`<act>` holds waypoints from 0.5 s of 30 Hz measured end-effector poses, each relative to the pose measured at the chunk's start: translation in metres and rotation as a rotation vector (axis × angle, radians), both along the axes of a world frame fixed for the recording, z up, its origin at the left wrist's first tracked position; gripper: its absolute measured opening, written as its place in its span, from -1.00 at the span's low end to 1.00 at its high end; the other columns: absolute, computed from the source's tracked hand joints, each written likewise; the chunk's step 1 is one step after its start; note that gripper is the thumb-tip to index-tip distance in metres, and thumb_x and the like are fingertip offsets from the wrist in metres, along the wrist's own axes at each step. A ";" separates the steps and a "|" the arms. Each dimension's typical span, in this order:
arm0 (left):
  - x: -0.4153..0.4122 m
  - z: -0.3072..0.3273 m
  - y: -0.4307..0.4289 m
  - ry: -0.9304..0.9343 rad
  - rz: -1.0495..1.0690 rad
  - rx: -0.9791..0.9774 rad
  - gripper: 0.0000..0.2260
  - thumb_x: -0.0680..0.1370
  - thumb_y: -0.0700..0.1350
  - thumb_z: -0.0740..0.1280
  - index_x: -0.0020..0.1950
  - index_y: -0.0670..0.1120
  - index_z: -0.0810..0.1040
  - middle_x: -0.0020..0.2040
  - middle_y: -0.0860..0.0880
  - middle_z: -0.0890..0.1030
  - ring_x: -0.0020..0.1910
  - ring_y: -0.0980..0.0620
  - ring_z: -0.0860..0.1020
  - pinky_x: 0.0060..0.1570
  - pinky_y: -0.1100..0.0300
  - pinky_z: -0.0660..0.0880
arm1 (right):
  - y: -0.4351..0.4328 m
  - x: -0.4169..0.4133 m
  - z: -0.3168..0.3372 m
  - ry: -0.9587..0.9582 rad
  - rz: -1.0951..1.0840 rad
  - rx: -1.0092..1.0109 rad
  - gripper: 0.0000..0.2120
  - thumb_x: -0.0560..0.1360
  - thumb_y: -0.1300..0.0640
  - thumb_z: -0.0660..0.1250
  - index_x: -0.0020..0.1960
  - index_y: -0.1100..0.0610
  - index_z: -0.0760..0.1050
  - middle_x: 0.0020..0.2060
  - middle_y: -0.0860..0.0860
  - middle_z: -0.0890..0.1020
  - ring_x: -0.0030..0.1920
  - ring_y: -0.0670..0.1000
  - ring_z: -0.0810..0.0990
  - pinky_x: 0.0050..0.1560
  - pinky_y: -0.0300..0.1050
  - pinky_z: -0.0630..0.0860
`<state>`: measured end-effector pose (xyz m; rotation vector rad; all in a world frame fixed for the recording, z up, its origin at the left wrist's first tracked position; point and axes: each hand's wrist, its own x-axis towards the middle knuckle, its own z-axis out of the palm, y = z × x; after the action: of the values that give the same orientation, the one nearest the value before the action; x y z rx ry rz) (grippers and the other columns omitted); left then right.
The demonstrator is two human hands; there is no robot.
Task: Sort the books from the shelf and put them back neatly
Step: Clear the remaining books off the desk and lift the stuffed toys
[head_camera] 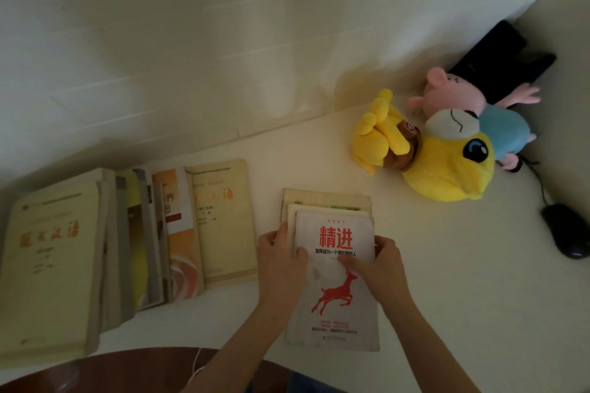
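Desk [447, 297], pale: bears every item below.
Stack of books [329, 199], near the middle, lying flat; the top one is a white book [338, 306] with a red title and a red deer.
Left hand [281, 260]: grips the white book's left edge, thumb on the cover.
Right hand [380, 268]: grips its right edge, thumb on the cover.
Row of books [127, 242], left: overlapping, mostly yellowish covers.
Yellow plush toy [447, 166] and pink plush pig [447, 89], far right, touching.
Black mouse [566, 231], corded, at the right edge.
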<state>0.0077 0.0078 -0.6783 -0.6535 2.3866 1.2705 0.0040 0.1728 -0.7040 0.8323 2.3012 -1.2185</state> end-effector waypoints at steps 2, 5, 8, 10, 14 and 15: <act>0.001 0.006 0.005 0.010 -0.042 -0.014 -0.52 0.60 -0.13 0.20 0.51 0.00 0.21 0.34 -0.10 0.28 0.26 -0.04 0.35 0.24 0.07 0.45 | 0.008 -0.001 -0.003 -0.018 -0.002 0.013 -0.39 0.24 0.06 0.60 0.18 0.23 0.45 0.01 0.14 0.62 -0.15 0.08 0.67 -0.31 -0.11 0.62; 0.000 0.018 0.021 0.017 -0.119 0.021 -0.47 0.61 -0.12 0.19 0.55 0.02 0.08 0.33 -0.08 0.27 0.29 -0.01 0.31 0.27 0.14 0.40 | 0.024 0.004 -0.001 -0.010 -0.067 0.008 -0.37 0.15 0.01 0.63 0.10 0.24 0.51 -0.04 0.16 0.65 -0.16 0.13 0.67 -0.20 0.09 0.65; -0.003 0.018 0.044 -0.037 -0.189 0.109 -0.42 0.60 -0.12 0.19 0.56 0.05 0.00 0.34 -0.07 0.26 0.30 -0.02 0.32 0.27 0.11 0.41 | 0.052 0.011 0.003 -0.006 -0.192 -0.007 -0.23 0.06 0.01 0.66 0.16 0.26 0.48 0.01 0.20 0.59 -0.11 0.21 0.64 -0.13 0.23 0.62; -0.004 0.016 0.062 -0.050 -0.222 0.151 -0.39 0.59 -0.14 0.20 0.57 0.06 -0.01 0.36 -0.06 0.28 0.33 -0.02 0.32 0.31 0.06 0.39 | 0.078 0.015 0.007 -0.028 -0.260 -0.082 -0.11 -0.04 0.04 0.70 0.19 0.31 0.45 -0.02 0.25 0.64 -0.15 0.23 0.67 -0.16 0.29 0.61; -0.005 0.021 0.097 -0.045 -0.320 0.288 -0.50 0.60 -0.17 0.20 0.52 0.00 0.16 0.41 -0.04 0.29 0.37 -0.01 0.33 0.32 0.12 0.36 | 0.128 0.017 0.008 0.020 -0.329 -0.063 0.21 -0.27 -0.16 0.68 0.26 0.31 0.38 -0.01 0.25 0.62 -0.14 0.21 0.67 -0.25 0.20 0.63; -0.004 0.021 0.102 -0.053 -0.352 0.320 -0.54 0.61 -0.19 0.18 0.51 -0.02 0.20 0.39 -0.03 0.32 0.34 0.01 0.35 0.26 0.19 0.35 | 0.133 0.014 0.013 0.013 -0.328 -0.050 0.11 -0.16 -0.07 0.70 0.26 0.33 0.37 0.01 0.28 0.62 -0.14 0.19 0.66 -0.23 0.18 0.63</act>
<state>0.0034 0.1100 -0.6570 -0.1604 2.0710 1.4066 0.0180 0.3061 -0.6905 1.2213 2.1921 -1.4121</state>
